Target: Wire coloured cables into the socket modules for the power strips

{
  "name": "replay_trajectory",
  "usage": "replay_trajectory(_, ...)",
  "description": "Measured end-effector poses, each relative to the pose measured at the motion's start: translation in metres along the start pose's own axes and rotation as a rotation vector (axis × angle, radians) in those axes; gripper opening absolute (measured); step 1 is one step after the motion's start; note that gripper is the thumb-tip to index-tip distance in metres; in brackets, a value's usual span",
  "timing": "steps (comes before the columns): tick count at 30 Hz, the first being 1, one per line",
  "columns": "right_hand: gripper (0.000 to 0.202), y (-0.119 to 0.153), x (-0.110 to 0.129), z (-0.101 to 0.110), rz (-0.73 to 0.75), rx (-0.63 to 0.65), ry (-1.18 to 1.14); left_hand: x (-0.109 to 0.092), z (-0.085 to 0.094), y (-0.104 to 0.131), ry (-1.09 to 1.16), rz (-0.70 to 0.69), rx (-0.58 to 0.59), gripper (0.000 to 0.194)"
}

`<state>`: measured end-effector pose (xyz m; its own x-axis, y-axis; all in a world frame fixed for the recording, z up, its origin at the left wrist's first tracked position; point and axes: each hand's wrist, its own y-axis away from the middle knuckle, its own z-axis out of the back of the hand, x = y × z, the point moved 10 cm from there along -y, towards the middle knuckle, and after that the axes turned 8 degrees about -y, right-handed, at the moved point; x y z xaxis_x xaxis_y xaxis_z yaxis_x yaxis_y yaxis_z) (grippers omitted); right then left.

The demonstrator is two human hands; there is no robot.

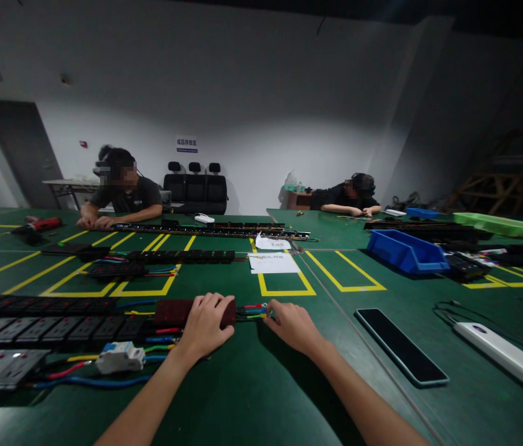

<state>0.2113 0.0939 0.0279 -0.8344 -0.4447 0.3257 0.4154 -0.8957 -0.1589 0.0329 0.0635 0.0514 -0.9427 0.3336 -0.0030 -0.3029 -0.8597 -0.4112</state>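
Note:
My left hand (206, 325) lies over a dark red oblong block (172, 311), its fingers curled across the right part. Colored wires (249, 311) come out of the block's right end. At their tips, the thumb and fingers of my right hand (294, 327) are pinched together on the wires. Black socket strips (70, 331) lie in rows to the left, the nearest being a grey-black strip (1, 370). In front of my left wrist, a white circuit breaker (121, 358) sits among thick red, yellow and blue wires (89, 382).
A phone (400, 345) and a white power bank (507, 359) lie on the right of the green table (261, 409). Beyond are a blue bin (407, 253), a paper sheet (274, 263) and long black strips (210, 230). Two people (126, 186) work across the table.

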Motion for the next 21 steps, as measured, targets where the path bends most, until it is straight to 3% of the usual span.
replay_trajectory(21,0.014,-0.0014,0.0006,-0.0016,0.01,0.018,0.022,0.0008,-0.0018,-0.001,-0.02,0.002,0.007,0.056)
